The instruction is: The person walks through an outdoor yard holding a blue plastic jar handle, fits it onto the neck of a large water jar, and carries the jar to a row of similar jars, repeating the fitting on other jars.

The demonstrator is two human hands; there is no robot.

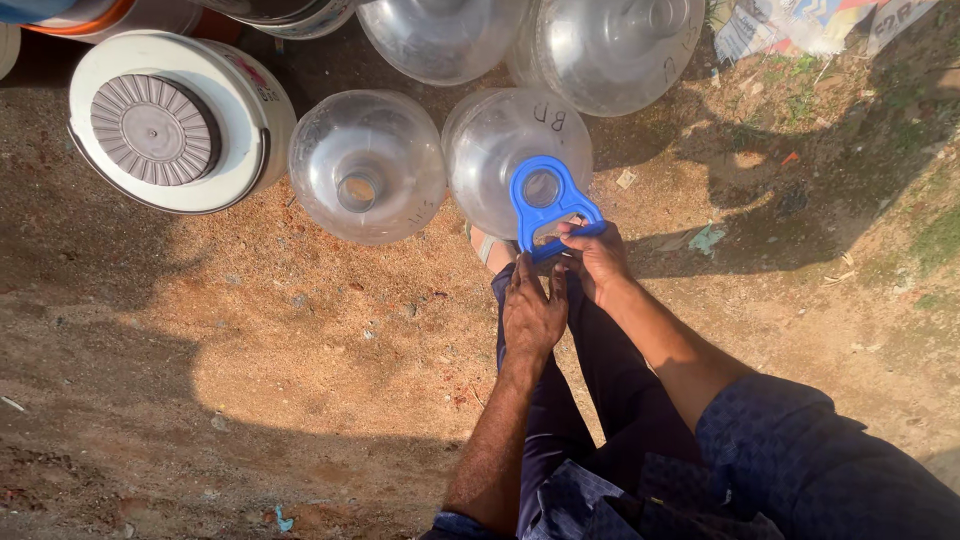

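Observation:
A blue plastic carrying handle (545, 205) sits around the neck of a clear, empty water jug (490, 150) standing on the dirt. My right hand (597, 258) grips the lower loop of that handle. My left hand (533, 310) rests flat on my dark-trousered knee just below, fingers spread, holding nothing. A second clear jug (367, 165) stands just to the left of the first one.
A white cooler with a grey ribbed lid (165, 125) stands at the upper left. Two more clear jugs (610, 45) are behind. Printed sacks (800, 25) lie at the top right. Bare sandy ground with scattered litter surrounds everything.

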